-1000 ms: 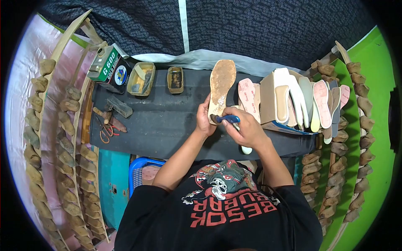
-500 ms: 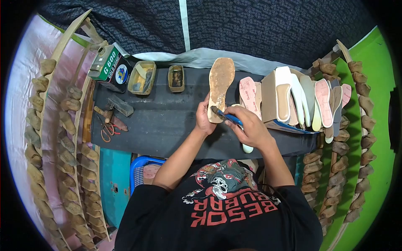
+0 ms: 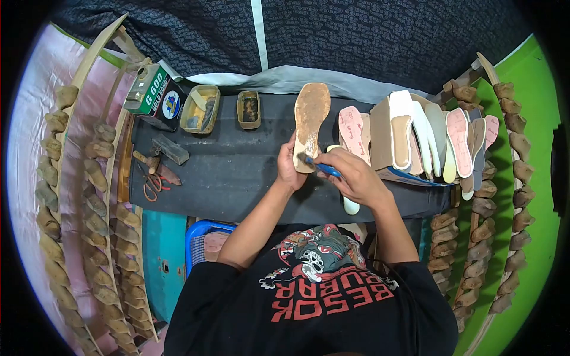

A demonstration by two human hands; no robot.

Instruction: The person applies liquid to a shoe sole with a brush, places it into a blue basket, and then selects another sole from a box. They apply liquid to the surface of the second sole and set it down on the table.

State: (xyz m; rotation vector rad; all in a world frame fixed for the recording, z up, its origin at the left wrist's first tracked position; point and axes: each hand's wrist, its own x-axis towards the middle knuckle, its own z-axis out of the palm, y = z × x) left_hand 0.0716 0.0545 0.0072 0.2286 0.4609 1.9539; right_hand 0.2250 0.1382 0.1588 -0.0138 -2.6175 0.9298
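Note:
My left hand [image 3: 287,171] grips a brown shoe insole [image 3: 312,110] near its heel, holding it up with the toe end pointing away from me. The insole's toe half looks dark brown, its heel end is paler, and a shiny wet patch shows in the middle. In my right hand [image 3: 358,180], fingers closed, is a blue-handled brush [image 3: 328,169]. The dark bristles touch the pale heel part. A pink printed insole [image 3: 353,133] lies on the table just beyond my right hand.
On the dark table [image 3: 237,172] stand a cardboard box [image 3: 382,133] with several insoles, two small tubs [image 3: 200,110] and a green-black G 600 can [image 3: 155,98]. Scissors [image 3: 155,185] lie at left. A blue basket [image 3: 195,243] sits below the edge. Racks of shoe lasts [image 3: 50,172] flank both sides.
My right hand has shifted very slightly with the brush, its bristles still at the insole's heel end. The left hand holds the insole in nearly the same place.

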